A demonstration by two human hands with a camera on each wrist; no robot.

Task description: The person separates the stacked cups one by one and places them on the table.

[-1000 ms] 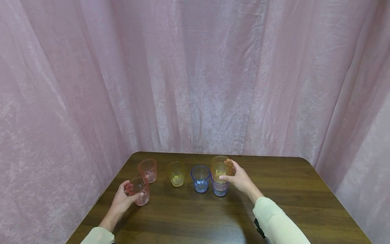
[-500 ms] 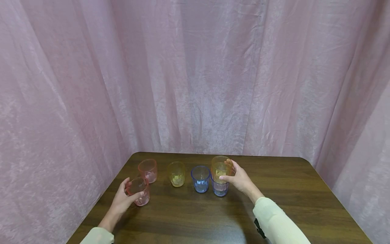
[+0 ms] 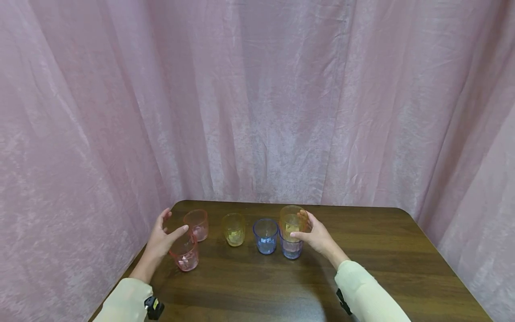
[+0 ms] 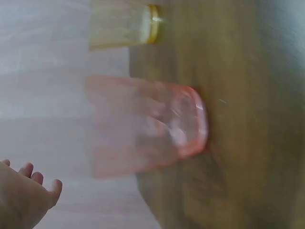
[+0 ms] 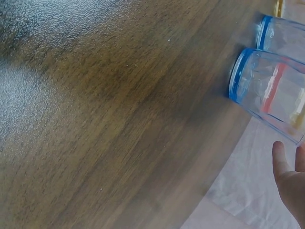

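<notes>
At the left, my left hand is raised with thumb and fingers spread, holding nothing. Just below and beside it stands a clear pink cup, upright; a second pink cup is right behind. In the left wrist view a blurred pink cup stands apart from the fingertips. My right hand grips the yellow cup at the top of a nested stack. A blue cup is its outermost layer, and the right wrist view shows a pink band inside.
Between the hands stand a single yellow cup and a single blue cup, the latter close beside the stack. All rest on a dark wooden table. Pink curtains hang behind and at both sides.
My left hand has let go of the near pink cup and moved up and away from it, toward the far pink cup. The right hand keeps its grip on the stack.
</notes>
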